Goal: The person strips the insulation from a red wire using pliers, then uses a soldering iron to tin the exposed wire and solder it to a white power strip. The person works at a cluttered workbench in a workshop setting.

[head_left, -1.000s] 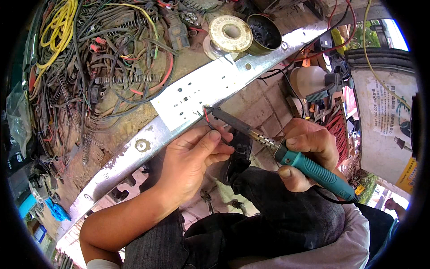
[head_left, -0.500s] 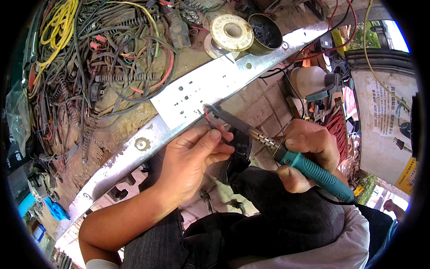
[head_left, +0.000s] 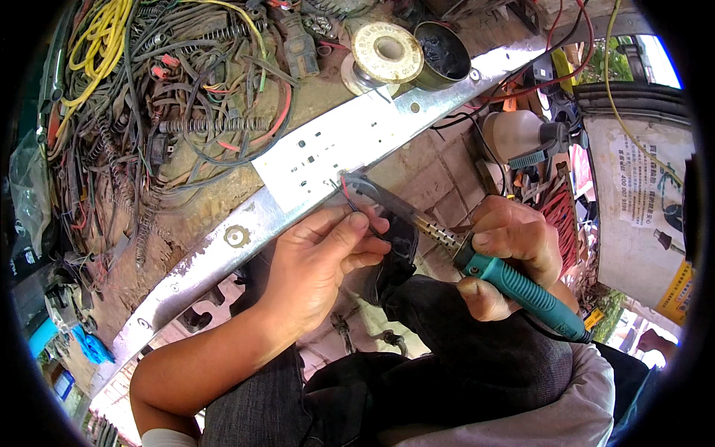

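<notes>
Between the thumb and fingers of my left hand [head_left: 328,242] is a thin black cable [head_left: 353,207], pinched close to its end. Its red and black wire ends stick up toward a white sheet [head_left: 328,149] dotted with small dark parts or specks. My right hand [head_left: 514,257] is wrapped round the green handle of a soldering iron [head_left: 521,287]. The iron's dark tip points up and left and meets the sheet's lower edge, right beside the red wire end. Whether tip and wire touch is too small to tell.
A metal edge strip [head_left: 237,237] runs diagonally along the bench. Beyond it lie tangled cables and springs [head_left: 216,127], a solder spool [head_left: 387,52] and a round tin [head_left: 442,56] with dark contents. A spray bottle [head_left: 514,136] stands at right, near a white printed panel [head_left: 633,201].
Both hands keep their grips and nearly the same place. The soldering iron has shifted very slightly, its tip staying by the wire ends.
</notes>
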The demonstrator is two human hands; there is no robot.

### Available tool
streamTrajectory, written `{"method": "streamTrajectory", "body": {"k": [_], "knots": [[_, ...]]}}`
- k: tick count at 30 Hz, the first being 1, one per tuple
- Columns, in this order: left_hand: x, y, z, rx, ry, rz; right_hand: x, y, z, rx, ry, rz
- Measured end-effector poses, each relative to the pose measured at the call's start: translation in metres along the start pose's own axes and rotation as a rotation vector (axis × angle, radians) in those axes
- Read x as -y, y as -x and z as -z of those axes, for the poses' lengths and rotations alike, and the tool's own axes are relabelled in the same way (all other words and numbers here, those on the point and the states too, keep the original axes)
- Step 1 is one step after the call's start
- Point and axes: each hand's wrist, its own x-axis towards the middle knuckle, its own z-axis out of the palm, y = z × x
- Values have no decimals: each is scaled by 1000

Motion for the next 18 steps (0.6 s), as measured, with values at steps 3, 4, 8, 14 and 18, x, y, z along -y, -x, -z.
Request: {"method": "streamTrajectory", "body": {"k": [3, 4, 8, 14, 18], "knots": [[0, -1, 0, 3, 1, 1, 1, -1, 1, 15, -3, 4], [0, 0, -1, 4, 2, 4, 2, -2, 2, 17, 0, 4], [-1, 1, -1, -5, 3, 13, 0, -2, 0, -1, -7, 9], [-1, 1, 0, -1, 7, 12, 1, -1, -2, -23, 3, 11], [0, 0, -1, 5, 9, 10, 0, -1, -1, -19, 8, 27]]}}
